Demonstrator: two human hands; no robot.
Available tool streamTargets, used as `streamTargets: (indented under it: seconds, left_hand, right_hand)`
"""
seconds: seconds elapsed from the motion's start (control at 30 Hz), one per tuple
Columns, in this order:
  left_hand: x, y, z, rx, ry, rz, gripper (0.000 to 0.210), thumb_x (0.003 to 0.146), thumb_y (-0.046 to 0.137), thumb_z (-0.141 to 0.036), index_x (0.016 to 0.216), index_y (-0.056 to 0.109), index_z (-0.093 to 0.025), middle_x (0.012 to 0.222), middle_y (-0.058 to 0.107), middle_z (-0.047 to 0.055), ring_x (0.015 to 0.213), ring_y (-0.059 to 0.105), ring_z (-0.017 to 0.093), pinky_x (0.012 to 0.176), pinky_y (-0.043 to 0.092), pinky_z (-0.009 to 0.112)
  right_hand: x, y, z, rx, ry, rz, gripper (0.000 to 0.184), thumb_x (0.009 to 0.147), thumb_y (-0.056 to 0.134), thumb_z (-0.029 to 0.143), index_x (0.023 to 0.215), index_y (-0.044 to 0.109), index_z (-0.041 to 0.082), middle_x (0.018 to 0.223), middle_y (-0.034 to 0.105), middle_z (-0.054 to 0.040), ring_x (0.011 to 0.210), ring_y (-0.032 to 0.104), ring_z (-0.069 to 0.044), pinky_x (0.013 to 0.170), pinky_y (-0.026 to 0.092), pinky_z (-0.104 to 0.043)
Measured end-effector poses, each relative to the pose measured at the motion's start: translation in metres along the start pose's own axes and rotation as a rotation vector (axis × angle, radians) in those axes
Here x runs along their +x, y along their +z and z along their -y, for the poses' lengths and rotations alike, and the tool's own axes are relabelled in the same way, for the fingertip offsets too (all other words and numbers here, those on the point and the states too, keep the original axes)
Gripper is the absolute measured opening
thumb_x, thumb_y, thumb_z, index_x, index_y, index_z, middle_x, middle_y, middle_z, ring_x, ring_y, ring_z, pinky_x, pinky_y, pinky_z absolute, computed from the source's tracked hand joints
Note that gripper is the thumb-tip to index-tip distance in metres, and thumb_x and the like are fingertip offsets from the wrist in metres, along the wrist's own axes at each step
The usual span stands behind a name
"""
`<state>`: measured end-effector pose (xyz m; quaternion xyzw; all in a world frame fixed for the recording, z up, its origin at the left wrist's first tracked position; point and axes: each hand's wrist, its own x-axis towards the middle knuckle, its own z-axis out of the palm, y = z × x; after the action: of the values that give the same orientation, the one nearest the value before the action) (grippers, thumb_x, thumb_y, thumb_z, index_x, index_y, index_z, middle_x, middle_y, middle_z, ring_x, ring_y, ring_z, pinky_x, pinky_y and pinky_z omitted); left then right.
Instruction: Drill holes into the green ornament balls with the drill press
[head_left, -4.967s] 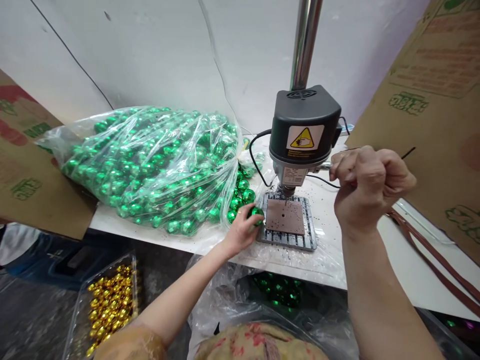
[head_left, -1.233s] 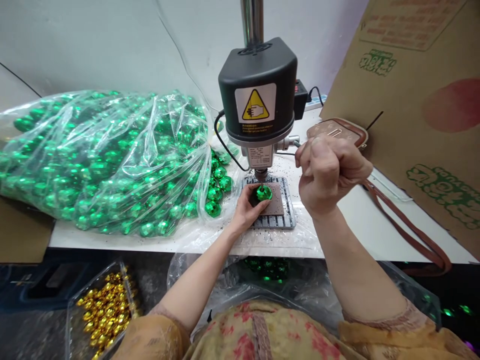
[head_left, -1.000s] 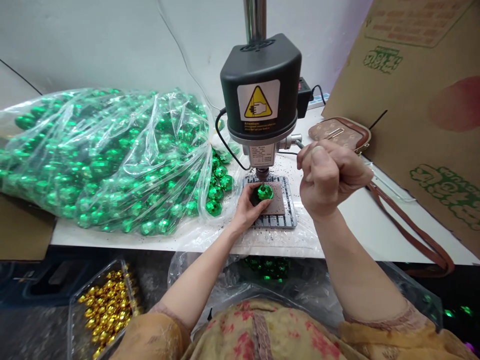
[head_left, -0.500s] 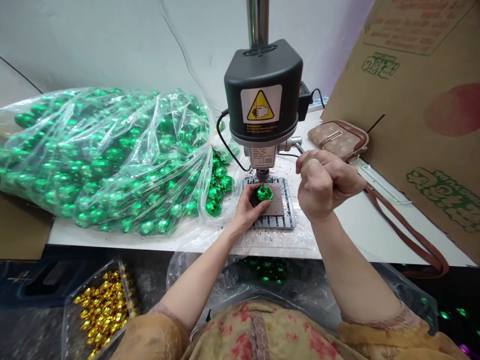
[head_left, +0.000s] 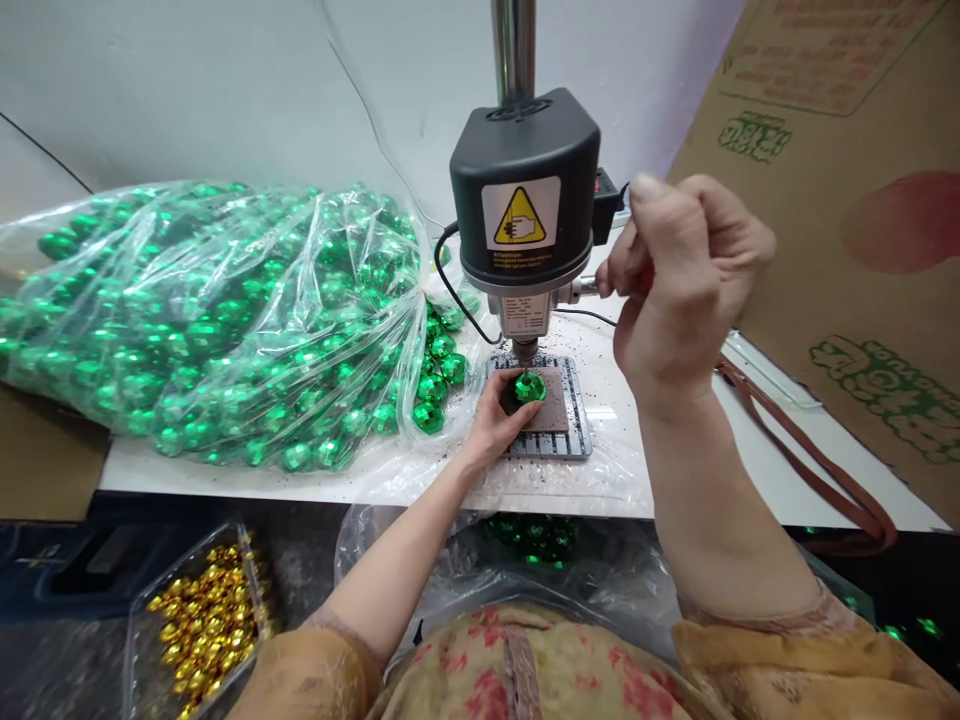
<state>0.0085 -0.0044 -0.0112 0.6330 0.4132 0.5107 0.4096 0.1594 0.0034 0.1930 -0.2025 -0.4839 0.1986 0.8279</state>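
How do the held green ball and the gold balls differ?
The green ball is green; the gold balls are golden. The left hand holds the green ball under the drill, while the gold balls lie piled in a clear tray below the table. Both look shiny.

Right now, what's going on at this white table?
At the drill press, a person's left hand holds a faceted green ball over the brown plate, beneath the chuck. The right hand is raised and closed on the side lever. A clear plastic bag full of similar green balls lies to the left.
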Motion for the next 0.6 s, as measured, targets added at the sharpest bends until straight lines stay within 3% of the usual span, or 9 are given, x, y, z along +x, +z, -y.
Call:
streamTargets:
  seconds: [0.17,0.37,0.6]
  left_hand:
    - [0.000,-0.001,0.000,0.028,0.017,0.005,0.053,0.083,0.080,-0.046,0.123,0.056,-0.022,0.118,0.065,0.009,0.112,0.063,0.025,0.101,0.051,0.043]
    - [0.000,-0.001,-0.001,0.043,0.021,0.012,0.051,0.084,0.079,-0.045,0.123,0.056,-0.022,0.117,0.064,0.009,0.111,0.063,0.025,0.100,0.051,0.043]
    - [0.000,-0.001,0.001,0.027,0.026,0.005,0.053,0.083,0.080,-0.047,0.123,0.056,-0.023,0.117,0.064,0.008,0.112,0.062,0.025,0.102,0.050,0.042]
  right_hand:
    - [0.008,0.003,0.002,0.011,0.061,0.006,0.052,0.078,0.079,0.043,0.052,0.038,0.024,0.043,0.033,0.0082,0.037,0.030,-0.007,0.038,0.022,-0.030]
    - [-0.017,-0.005,-0.006,-0.018,-0.139,-0.015,0.050,0.088,0.067,0.028,0.053,0.032,0.021,0.043,0.028,0.0074,0.038,0.029,-0.007,0.042,0.024,-0.031]
    - [-0.042,-0.018,-0.023,-0.035,-0.270,-0.016,0.055,0.088,0.062,0.029,0.054,0.021,0.018,0.047,0.020,0.0054,0.040,0.022,-0.005,0.045,0.024,-0.030]
